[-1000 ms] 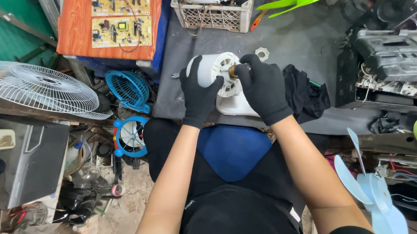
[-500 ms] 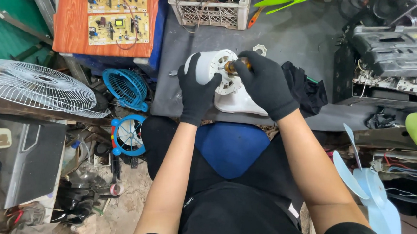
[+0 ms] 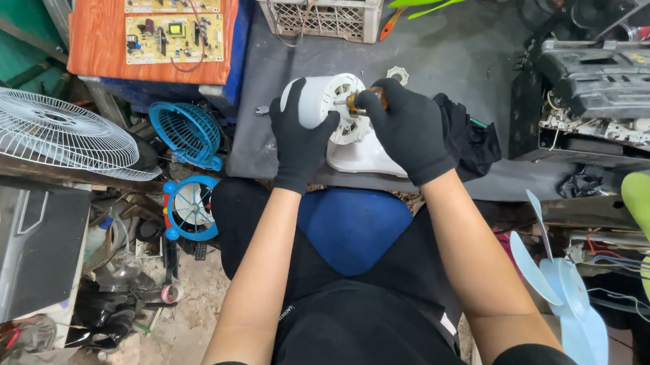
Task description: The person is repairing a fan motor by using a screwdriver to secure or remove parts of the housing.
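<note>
Both my hands wear black gloves. My left hand (image 3: 299, 137) grips a white fan motor housing (image 3: 322, 100) on its left side, near the front edge of the grey workbench (image 3: 453, 62). My right hand (image 3: 407, 127) is closed around a screwdriver with an orange-brown handle (image 3: 362, 99), its tip pressed against the vented face of the housing (image 3: 352, 128). A white fan base piece (image 3: 364, 156) lies under the housing. A small white ring (image 3: 398, 74) rests on the bench just behind my right hand.
A black cloth (image 3: 472, 139) lies right of my hand. A plastic crate (image 3: 316, 13) stands at the back. Circuit boards (image 3: 171, 15) sit on an orange board. White (image 3: 50, 132) and blue fan grilles (image 3: 185, 130) lie left; pale blue blades (image 3: 559, 283) right.
The view has shifted slightly. My right hand has moved a little lower on the housing face with the screwdriver; my left hand keeps its grip on the housing.
</note>
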